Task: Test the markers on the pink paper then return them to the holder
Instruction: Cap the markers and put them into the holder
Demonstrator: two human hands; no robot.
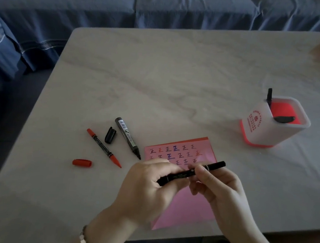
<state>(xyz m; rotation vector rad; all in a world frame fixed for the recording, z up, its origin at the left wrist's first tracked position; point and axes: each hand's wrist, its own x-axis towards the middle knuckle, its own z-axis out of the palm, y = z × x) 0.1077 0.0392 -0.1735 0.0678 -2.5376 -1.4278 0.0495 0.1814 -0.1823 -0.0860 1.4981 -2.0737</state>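
Where the table (178,84) meets the blue sofa (68,6), its left edge slants from upper centre down to the lower left, and its near edge crosses the bottom of the frame under both wrists. A broad bare stretch of tabletop fills the middle and upper part.

At lower left lies a red cap (82,162). Just right of it an uncapped red marker (103,147) points its tip to the lower right. Next come a black cap (110,135) and a thick grey marker (127,137), also uncapped, with its tip pointing lower right near the pink paper (186,207).

Over that paper, at lower centre, the black marker (183,173) lies along a line from lower left to upper right. The left hand (145,188) curls its fingers round the lower-left end, and the right hand (221,186) pinches the barrel further along, so the upper-right end sticks out free.

Well apart at the right stands the white holder (261,126), with two dark markers inside.
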